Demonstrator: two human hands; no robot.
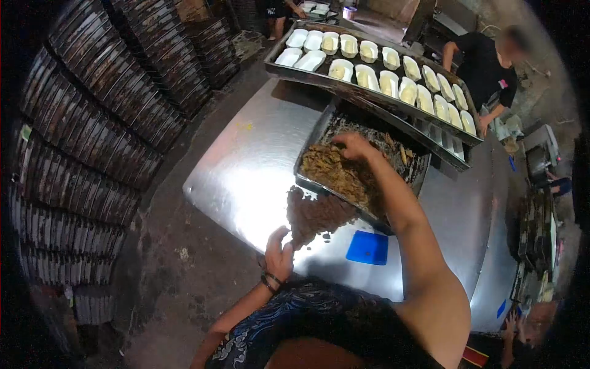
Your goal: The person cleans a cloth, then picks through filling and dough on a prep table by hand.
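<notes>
My right hand (354,146) reaches into a metal tray (319,126), its fingers bent at the upper edge of a crumbly yellow-brown mass (335,172); the fingertips are partly hidden. Just outside the tray's near side, a dark brown crumbly heap (316,215) lies on the shiny metal table (233,154). My left hand (279,253), with dark bands at the wrist, is at the lower left edge of that heap, fingers curled and apart, with nothing visible in them. A flat blue scraper (367,248) rests on the table right of the heap.
Beyond the tray, a large dark tray (344,88) holds several white paper cups, many with pale dough. Stacks of dark trays (80,166) fill the left side. A person in black (479,67) stands at the upper right. Another person's hands (513,325) show at the lower right.
</notes>
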